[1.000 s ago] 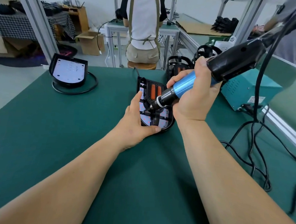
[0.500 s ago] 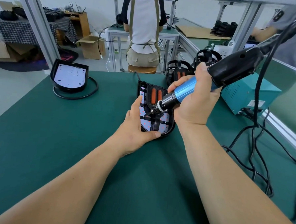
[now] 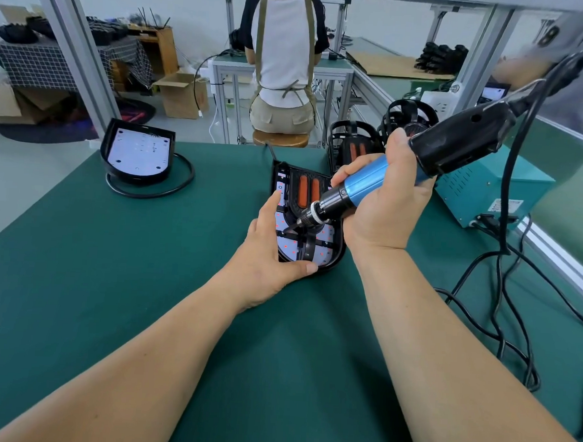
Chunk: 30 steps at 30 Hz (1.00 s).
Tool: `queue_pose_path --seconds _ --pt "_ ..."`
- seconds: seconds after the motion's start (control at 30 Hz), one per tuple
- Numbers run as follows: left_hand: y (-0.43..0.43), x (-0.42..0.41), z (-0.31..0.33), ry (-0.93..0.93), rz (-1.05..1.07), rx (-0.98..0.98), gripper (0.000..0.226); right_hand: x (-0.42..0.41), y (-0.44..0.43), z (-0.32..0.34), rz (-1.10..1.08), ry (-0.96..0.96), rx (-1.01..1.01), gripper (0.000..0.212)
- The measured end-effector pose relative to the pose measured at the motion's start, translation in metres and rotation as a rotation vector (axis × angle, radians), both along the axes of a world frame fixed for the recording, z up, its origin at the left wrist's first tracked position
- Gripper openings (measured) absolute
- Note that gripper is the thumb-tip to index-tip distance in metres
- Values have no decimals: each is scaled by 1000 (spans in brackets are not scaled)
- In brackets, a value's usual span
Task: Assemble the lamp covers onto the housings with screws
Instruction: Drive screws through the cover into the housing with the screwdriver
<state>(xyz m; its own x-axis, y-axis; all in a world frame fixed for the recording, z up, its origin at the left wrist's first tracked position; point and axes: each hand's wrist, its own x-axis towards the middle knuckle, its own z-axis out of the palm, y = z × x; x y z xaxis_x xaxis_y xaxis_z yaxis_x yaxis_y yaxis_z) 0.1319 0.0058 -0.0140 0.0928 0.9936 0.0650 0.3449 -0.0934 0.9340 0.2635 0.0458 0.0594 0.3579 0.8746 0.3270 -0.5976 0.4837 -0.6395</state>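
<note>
A black lamp housing (image 3: 328, 263) with a black grille cover (image 3: 306, 193) over its white LED board lies flat on the green mat in the middle. My left hand (image 3: 268, 253) holds its left and near edge, thumb along the rim, index finger resting on the cover. My right hand (image 3: 382, 205) grips a blue and black electric screwdriver (image 3: 366, 182); its bit touches the cover at the left centre.
A second housing (image 3: 136, 153) with a bare white board and a coiled cable sits far left. More grille covers (image 3: 351, 146) stand behind. A teal power box (image 3: 487, 194) and loose black cables (image 3: 501, 319) lie at right. A seated person (image 3: 283, 61) works at the bench beyond.
The view has tilted so the lamp sits lower in frame. Both hands, the lamp and the screwdriver bit keep the same pose relative to each other.
</note>
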Motion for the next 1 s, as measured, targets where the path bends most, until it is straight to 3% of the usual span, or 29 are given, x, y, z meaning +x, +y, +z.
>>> queue_pose_path --seconds 0.17,0.27,0.63,0.87,1.0 --pt "0 0 0 5 12 -5 121 1 0 -1 4 -8 5 4" --pt "0 -1 0 26 24 -2 118 3 2 -5 -15 4 -31 17" --pt "-4 -1 -1 62 18 84 119 27 4 -10 -87 268 -238 28" --pt "2 -2 -2 30 18 87 111 68 -4 -23 -139 374 -608 42" --pt "2 -3 -6 59 66 79 113 88 -14 -37 -107 343 -730 31"
